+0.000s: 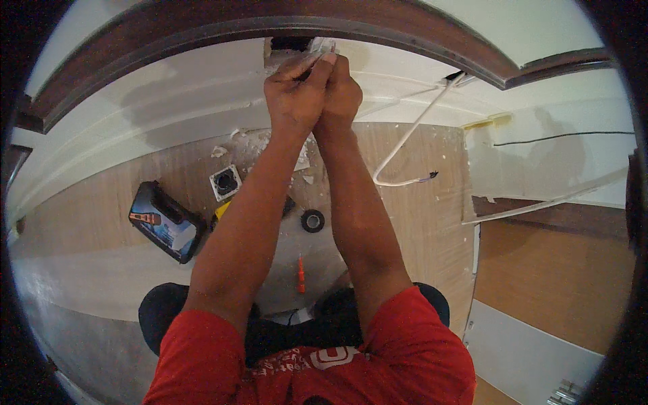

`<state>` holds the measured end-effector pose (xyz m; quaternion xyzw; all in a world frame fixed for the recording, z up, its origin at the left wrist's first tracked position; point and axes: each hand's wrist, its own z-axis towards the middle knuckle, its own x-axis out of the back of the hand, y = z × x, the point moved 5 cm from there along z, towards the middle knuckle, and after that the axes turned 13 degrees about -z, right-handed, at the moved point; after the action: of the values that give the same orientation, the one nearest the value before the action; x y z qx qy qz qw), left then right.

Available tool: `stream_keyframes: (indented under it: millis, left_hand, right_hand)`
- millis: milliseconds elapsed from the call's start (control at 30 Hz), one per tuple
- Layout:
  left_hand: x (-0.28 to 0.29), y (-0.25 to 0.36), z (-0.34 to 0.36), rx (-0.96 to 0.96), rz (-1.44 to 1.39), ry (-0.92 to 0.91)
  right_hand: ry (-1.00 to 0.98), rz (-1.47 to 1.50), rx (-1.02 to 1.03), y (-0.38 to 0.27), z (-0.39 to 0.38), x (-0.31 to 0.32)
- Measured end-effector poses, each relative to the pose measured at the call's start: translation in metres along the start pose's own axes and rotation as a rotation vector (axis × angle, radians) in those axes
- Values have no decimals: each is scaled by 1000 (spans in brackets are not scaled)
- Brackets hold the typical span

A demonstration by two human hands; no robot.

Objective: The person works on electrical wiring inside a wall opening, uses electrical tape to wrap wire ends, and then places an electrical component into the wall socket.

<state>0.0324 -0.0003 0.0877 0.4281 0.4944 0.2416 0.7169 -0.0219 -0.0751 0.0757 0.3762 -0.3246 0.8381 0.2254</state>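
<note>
My two hands are stretched up together against the white wall, at a cut-out with a dark hole (pixel 291 44). Fingers curled, my left hand (pixel 294 98) presses against my right hand (pixel 341 94), also closed. A small whitish piece (pixel 322 45) shows just beyond the fingertips, beside the hole; its kind is too blurred to tell. What lies between the fingers is hidden by the hands. Below my arms, an orange screwdriver (pixel 301 275) and a roll of black tape (pixel 312 221) rest on the floor.
A white cable (pixel 409 135) hangs from another wall hole at right, its stripped end over the floor. A black tool case (pixel 167 221), a square white frame with a dark round centre (pixel 225 182) and plaster crumbs (pixel 219 152) lie left. Dark wooden trim (pixel 378 20) crosses above my hands.
</note>
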Motion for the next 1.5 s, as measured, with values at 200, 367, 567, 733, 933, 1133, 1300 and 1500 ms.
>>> stream_keyframes:
  millis: [200, 367, 567, 733, 933, 1133, 1300, 1500]
  left_hand:
    - [2, -5, 5, 25, 31, 14]
    - [1, -10, 5, 76, -73, 38]
    - [5, -10, 11, 46, 25, 22]
    - [1, -2, 10, 65, 132, 29]
    - [-7, 6, 20, -48, 347, -39]
    - [-12, 14, 21, -690, 840, -247]
    - [-16, 17, 21, 359, 155, -57]
    - [-18, 30, 18, 125, 427, -78]
  right_hand:
    - [61, 47, 55, -1, 1, 0]
    - [72, 56, 89, -2, 1, 2]
    - [37, 14, 88, -7, 3, 5]
    - [-41, -31, 101, -8, 8, 14]
    - [-82, 22, 103, -14, 17, 35]
    - [-116, -48, 129, -20, 22, 34]
    - [-127, -63, 252, -19, 25, 40]
    - [-160, -28, 183, -9, 23, 25]
